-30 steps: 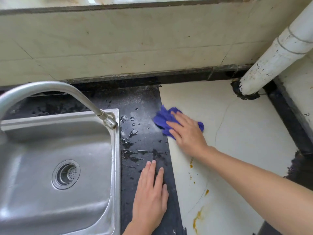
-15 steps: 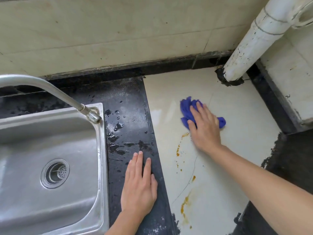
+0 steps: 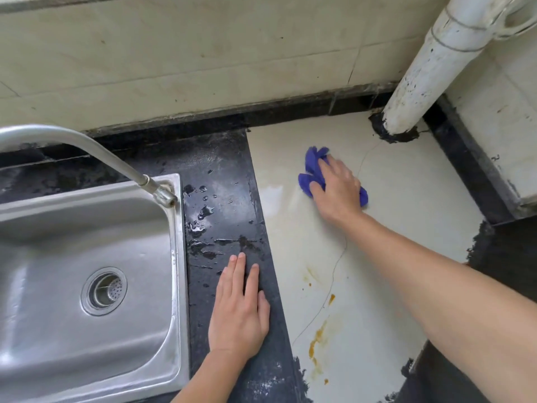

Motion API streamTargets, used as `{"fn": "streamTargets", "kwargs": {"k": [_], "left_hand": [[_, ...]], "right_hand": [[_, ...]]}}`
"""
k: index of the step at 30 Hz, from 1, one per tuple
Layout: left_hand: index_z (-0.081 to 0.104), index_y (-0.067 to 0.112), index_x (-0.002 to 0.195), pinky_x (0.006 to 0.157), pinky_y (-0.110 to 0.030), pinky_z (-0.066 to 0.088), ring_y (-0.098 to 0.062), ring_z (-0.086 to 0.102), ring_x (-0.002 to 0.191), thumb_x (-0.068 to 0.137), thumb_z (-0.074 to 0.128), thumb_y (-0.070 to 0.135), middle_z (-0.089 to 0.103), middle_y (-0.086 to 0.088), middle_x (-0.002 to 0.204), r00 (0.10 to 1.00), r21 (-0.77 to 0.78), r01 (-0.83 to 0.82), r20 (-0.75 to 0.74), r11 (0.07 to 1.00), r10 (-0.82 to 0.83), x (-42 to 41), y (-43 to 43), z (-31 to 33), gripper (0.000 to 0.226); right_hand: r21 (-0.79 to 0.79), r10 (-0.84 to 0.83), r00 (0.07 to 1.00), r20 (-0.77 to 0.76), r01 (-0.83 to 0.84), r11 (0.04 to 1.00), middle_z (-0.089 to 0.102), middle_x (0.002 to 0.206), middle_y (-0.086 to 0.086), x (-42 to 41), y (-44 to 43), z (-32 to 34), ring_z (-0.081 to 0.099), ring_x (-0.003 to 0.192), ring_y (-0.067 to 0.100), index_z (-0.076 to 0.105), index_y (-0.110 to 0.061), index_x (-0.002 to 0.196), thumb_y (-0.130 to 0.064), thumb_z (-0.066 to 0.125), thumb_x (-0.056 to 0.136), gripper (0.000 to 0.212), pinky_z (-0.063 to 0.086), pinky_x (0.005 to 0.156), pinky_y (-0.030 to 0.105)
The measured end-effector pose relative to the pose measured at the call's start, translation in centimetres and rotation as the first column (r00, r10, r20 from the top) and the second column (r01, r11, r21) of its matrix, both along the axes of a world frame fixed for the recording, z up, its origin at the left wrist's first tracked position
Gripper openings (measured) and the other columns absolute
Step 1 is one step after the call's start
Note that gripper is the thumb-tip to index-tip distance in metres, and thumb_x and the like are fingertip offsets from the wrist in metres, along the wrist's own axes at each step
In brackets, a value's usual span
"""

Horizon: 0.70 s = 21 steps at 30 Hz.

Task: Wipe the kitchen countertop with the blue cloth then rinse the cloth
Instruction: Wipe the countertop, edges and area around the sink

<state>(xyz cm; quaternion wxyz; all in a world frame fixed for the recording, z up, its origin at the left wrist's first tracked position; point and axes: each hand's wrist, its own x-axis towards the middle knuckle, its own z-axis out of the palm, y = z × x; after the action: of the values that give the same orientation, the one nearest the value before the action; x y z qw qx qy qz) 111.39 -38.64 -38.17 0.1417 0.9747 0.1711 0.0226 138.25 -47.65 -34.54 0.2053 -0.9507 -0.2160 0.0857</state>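
1. The right hand (image 3: 338, 189) is pressed on the blue cloth (image 3: 312, 170) with fingers laid over it; none are seen curled round it. The cloth is at 1 o'clock on the pale counter (image 3: 406, 199), near the white pipe (image 3: 418, 80).
2. The left hand (image 3: 239, 312) is laid flat, fingers together, at 6 o'clock beside the sink (image 3: 43, 330). Nothing is held.
3. Step judged: wiping. Even pressure should be kept and overlapping strokes drawn toward 5 o'clock, where orange stains (image 3: 318, 338) are left.
4. Cloth: deep blue, bunched, with folds sticking out at the hand's 10 and 3 o'clock. Likely damp.
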Motion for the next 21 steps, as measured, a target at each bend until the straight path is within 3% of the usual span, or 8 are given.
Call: {"fn": "streamTargets", "kwargs": {"k": [2, 6, 10, 12, 14, 16, 18, 21], "left_hand": [[0.055, 0.001, 0.128, 0.112, -0.045, 0.024, -0.034, 0.032, 0.139, 0.091, 0.038, 0.025, 0.042, -0.022, 0.146, 1.000, 0.001, -0.001, 0.006, 1.000, 0.001, 0.0, 0.2, -0.1, 0.048], [0.054, 0.000, 0.129, 0.111, -0.047, 0.026, -0.035, 0.031, 0.139, 0.091, 0.038, 0.025, 0.041, -0.022, 0.146, 1.000, 0.006, -0.008, 0.019, 1.000, 0.007, -0.2, 0.2, -0.3, 0.048], [0.052, 0.001, 0.129, 0.111, -0.047, 0.027, -0.035, 0.032, 0.139, 0.091, 0.036, 0.025, 0.041, -0.022, 0.146, 1.000, -0.012, -0.010, 0.022, 1.000, 0.010, 0.0, 0.1, -0.1, 0.048], [0.055, -0.001, 0.127, 0.110, -0.048, 0.027, -0.036, 0.032, 0.138, 0.091, 0.037, 0.026, 0.041, -0.022, 0.145, 1.000, -0.007, -0.014, 0.025, 1.000, 0.014, 0.0, 0.1, -0.1, 0.048], [0.056, -0.001, 0.127, 0.110, -0.048, 0.027, -0.035, 0.032, 0.138, 0.091, 0.037, 0.026, 0.042, -0.022, 0.145, 0.999, -0.005, -0.022, 0.028, 1.000, 0.022, 0.0, 0.1, -0.1, 0.049], [0.056, -0.002, 0.127, 0.110, -0.049, 0.028, -0.036, 0.032, 0.138, 0.091, 0.036, 0.026, 0.042, -0.023, 0.145, 0.999, -0.002, -0.023, 0.039, 1.000, 0.023, 0.1, 0.0, -0.1, 0.049], [0.055, -0.002, 0.127, 0.110, -0.049, 0.028, -0.036, 0.032, 0.138, 0.092, 0.036, 0.026, 0.042, -0.023, 0.145, 0.999, 0.000, -0.024, 0.048, 1.000, 0.024, 0.1, 0.0, -0.2, 0.049], [0.055, -0.002, 0.128, 0.111, -0.049, 0.027, -0.038, 0.033, 0.138, 0.092, 0.036, 0.026, 0.040, -0.023, 0.146, 0.999, 0.003, -0.027, 0.046, 1.000, 0.027, 0.0, 0.1, -0.4, 0.050]], "right_hand": [[-0.049, 0.156, 0.982, 0.103, -0.151, 0.987, 0.042, 0.147, 0.005, -3.6, 2.1, -1.9, 0.035, 0.137, 0.029, 0.047, -0.014, 0.137, -0.029, 0.040, 0.089, 0.051, 0.034, 0.104, 0.043], [0.018, 0.480, 0.870, 0.118, -0.485, 0.875, 0.053, 0.140, 0.002, -9.5, 0.3, -2.2, 0.046, 0.131, 0.026, 0.060, -0.018, 0.127, -0.030, 0.041, 0.083, 0.050, 0.036, 0.098, 0.038], [0.028, 0.720, 0.690, 0.081, -0.723, 0.690, 0.055, 0.138, -0.003, -11.6, -6.1, -2.1, 0.046, 0.132, 0.024, 0.064, -0.023, 0.122, -0.020, 0.047, 0.078, 0.048, 0.040, 0.101, 0.040], [-0.065, 0.783, 0.613, 0.109, -0.781, 0.621, 0.055, 0.138, -0.008, -10.1, -9.5, -1.4, 0.041, 0.135, 0.025, 0.064, -0.028, 0.121, -0.023, 0.049, 0.078, 0.045, 0.035, 0.105, 0.043], [-0.236, 0.732, 0.670, 0.124, -0.697, 0.678, 0.051, 0.141, -0.011, -6.6, -12.8, -1.0, 0.035, 0.139, 0.027, 0.061, -0.033, 0.125, -0.030, 0.047, 0.081, 0.046, 0.025, 0.108, 0.049], [-0.309, 0.499, 0.863, 0.081, -0.454, 0.836, 0.042, 0.148, -0.012, -2.9, -15.3, -0.7, 0.025, 0.143, 0.026, 0.052, -0.034, 0.134, -0.034, 0.038, 0.084, 0.052, 0.019, 0.111, 0.050], [-0.237, 0.152, 0.987, 0.049, -0.136, 0.962, 0.035, 0.152, -0.010, -1.9, -15.7, -0.7, 0.019, 0.145, 0.024, 0.046, -0.031, 0.139, -0.031, 0.031, 0.084, 0.057, 0.015, 0.112, 0.047], [-0.134, -0.093, 0.987, 0.130, 0.110, 0.985, 0.041, 0.149, -0.005, -6.0, -12.9, -1.9, 0.032, 0.138, 0.028, 0.052, -0.024, 0.135, -0.024, 0.034, 0.084, 0.055, 0.023, 0.105, 0.045]]}}
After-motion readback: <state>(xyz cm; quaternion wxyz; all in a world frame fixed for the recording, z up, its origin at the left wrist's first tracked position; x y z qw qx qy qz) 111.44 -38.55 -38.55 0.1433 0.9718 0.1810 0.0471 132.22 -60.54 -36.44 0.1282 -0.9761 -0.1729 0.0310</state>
